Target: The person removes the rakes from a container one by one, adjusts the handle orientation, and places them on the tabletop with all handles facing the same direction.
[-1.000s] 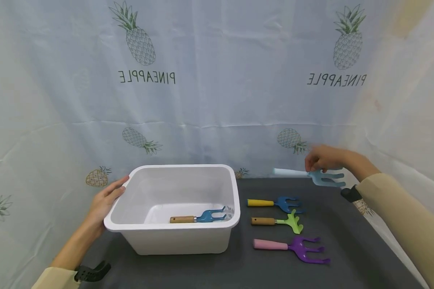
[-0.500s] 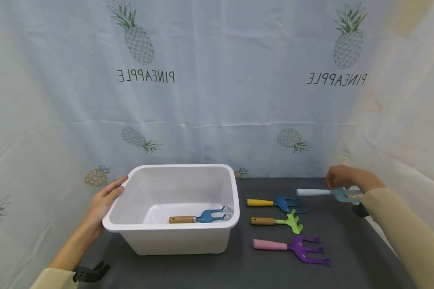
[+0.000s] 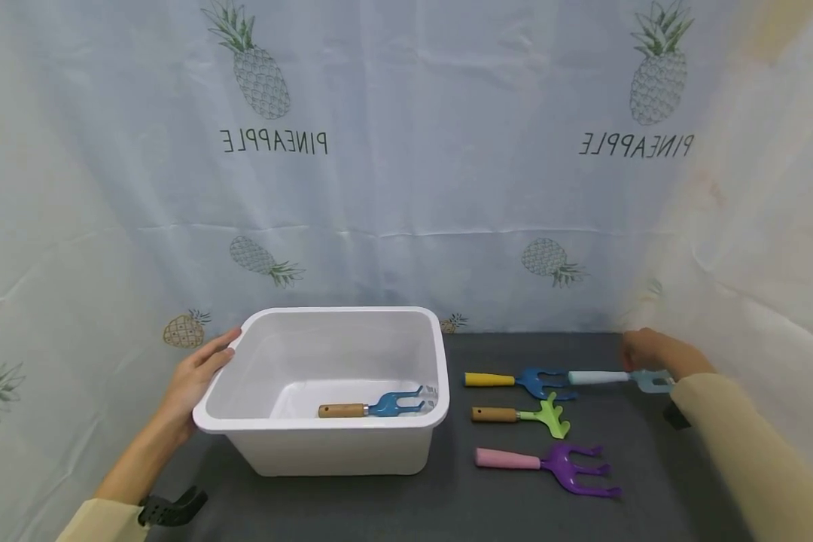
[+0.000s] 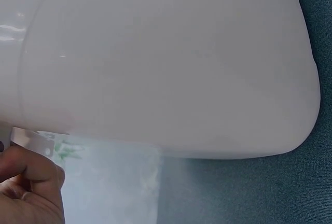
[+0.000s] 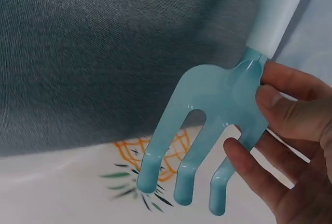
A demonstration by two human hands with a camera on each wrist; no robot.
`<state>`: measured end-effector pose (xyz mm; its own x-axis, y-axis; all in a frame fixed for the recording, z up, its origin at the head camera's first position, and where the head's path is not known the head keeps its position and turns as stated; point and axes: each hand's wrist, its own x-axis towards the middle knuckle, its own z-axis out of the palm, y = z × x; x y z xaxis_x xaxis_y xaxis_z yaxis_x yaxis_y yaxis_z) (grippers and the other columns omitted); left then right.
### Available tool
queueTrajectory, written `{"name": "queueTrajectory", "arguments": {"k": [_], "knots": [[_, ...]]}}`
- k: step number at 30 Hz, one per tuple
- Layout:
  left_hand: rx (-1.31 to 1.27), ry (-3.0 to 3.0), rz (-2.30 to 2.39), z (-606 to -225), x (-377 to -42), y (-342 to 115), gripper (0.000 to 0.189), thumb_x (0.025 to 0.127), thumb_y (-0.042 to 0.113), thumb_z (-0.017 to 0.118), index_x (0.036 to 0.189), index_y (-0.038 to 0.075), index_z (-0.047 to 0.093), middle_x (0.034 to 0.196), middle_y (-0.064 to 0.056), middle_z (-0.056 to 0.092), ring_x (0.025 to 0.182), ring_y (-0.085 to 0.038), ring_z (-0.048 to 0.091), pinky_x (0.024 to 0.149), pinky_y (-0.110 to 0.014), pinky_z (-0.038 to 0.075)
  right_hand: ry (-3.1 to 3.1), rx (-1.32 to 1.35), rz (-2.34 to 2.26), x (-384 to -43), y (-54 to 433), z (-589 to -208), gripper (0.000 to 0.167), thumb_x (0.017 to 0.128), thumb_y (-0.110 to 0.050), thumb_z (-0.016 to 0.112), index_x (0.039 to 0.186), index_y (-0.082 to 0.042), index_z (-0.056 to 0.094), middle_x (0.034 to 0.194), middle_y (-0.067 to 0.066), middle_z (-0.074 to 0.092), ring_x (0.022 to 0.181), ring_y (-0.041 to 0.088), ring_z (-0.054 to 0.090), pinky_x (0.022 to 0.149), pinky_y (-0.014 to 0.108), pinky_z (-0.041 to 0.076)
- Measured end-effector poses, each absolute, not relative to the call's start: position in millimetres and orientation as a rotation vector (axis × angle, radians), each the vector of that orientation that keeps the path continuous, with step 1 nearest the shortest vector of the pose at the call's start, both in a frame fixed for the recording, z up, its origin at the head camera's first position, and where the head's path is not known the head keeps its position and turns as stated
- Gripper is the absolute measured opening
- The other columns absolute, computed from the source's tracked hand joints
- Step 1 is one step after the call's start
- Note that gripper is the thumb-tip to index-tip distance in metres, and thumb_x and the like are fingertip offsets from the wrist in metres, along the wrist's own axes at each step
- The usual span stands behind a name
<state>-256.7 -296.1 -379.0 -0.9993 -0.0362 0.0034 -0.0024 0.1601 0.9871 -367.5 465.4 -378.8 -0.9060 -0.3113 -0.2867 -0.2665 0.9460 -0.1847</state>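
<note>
At the left, my left hand (image 3: 193, 380) grips the side rim of a white plastic basin (image 3: 339, 452); the left wrist view shows its fingers (image 4: 32, 169) curled at the rim. Inside the basin lies a blue hand fork (image 3: 388, 405) with a wooden handle. My right hand (image 3: 659, 351) is at the table's far right, pinching a light-blue hand fork (image 5: 215, 92) between thumb and fingers by its head. That fork's pale handle points left, close to a blue fork with a yellow handle (image 3: 491, 379). Whether the held fork touches the table is unclear.
Below the yellow-handled fork lie a small green rake (image 3: 549, 416) with a wooden handle and a purple fork (image 3: 562, 467) with a pink handle. A pineapple-print curtain (image 3: 406, 188) stands behind and beside the dark table (image 3: 352, 512).
My right hand has moved right and down with the light-blue hand fork, bringing it into line with the yellow-handled fork. The left hand and basin have stayed put.
</note>
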Motion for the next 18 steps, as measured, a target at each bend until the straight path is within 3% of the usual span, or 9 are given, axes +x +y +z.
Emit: {"name": "queueTrajectory", "arguments": {"k": [11, 18], "knots": [[0.055, -2.381, -2.018, -381, -257, -297, 0.065, 0.106, 0.047, 0.055, 0.163, 0.021, 0.035, 0.12, 0.03, 0.056, 0.1, 0.005, 0.069, 0.079, -0.027, 0.063, 2.861, -0.43, -0.203, -366, 473, -403, 0.022, 0.082, 0.011, 0.056, 0.079, -0.004, 0.071, 0.079, 0.005, 0.066, 0.073, 0.019, 0.055, 0.065, 0.034, 0.05], [0.086, -2.422, -1.974, -381, -258, -295, 0.066, 0.106, 0.049, 0.054, 0.163, 0.023, 0.034, 0.15, 0.002, 0.047, 0.102, 0.008, 0.067, 0.081, -0.025, 0.062, 2.978, -0.414, -0.288, -364, 479, -431, 0.023, 0.081, 0.013, 0.05, 0.08, -0.003, 0.066, 0.079, 0.005, 0.063, 0.073, 0.021, 0.053, 0.065, 0.036, 0.047]]}}
